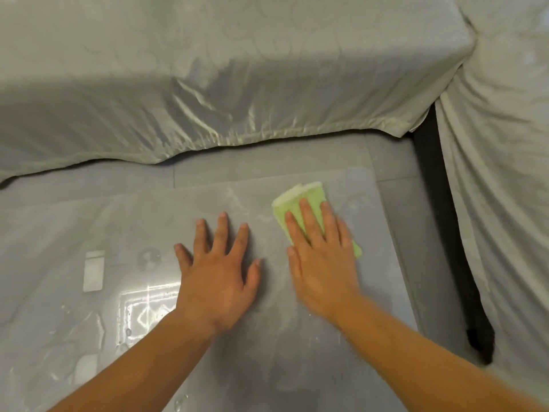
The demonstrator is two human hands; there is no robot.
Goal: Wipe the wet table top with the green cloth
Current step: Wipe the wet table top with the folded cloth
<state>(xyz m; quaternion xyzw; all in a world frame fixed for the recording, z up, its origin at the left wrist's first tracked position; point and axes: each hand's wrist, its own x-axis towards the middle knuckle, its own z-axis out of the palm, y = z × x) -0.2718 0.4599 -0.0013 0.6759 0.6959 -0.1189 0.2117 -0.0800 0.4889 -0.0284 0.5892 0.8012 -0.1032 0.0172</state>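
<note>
Bare forearms [142,370] reach in from the near edge over the glossy grey table top [267,367]: the left hand [218,278] lies flat with fingers spread and holds nothing, while the right hand [322,269] presses straight fingers down on the folded pale-green cloth [297,203] near the far right corner. Judging by the surface, the wiping is partly done, since the patch around the cloth looks dull and streaked while puddles and beads of water [127,331] remain at the near left. That cloth is a thick, soft-looking pad, its cream-coloured folded edge showing beyond the fingertips.
</note>
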